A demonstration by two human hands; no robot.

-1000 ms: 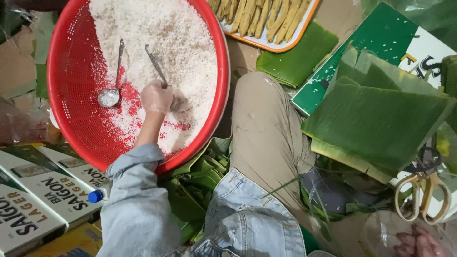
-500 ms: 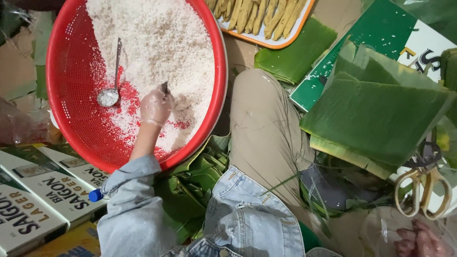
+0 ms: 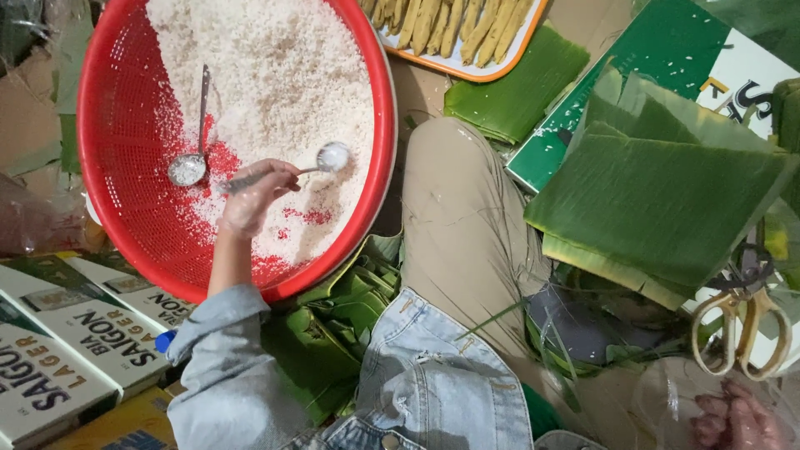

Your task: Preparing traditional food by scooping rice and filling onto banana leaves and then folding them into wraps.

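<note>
Head view: the left hand (image 3: pixel 250 196) has its grip clamped on a metal spoon (image 3: pixel 312 165), bowl heaped with white rice (image 3: pixel 275 75), inside the red basket (image 3: pixel 125 150). A second spoon (image 3: pixel 190 162) lies at nine o'clock from it. The right hand (image 3: pixel 737 417), at five o'clock below the scissors (image 3: pixel 742 321), is blurred; I cannot tell its grip.

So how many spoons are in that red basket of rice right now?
2. One spoon lies on the rice at the left of the red basket, untouched. The other spoon, loaded with rice, is held by the left hand. More could be buried.
</note>
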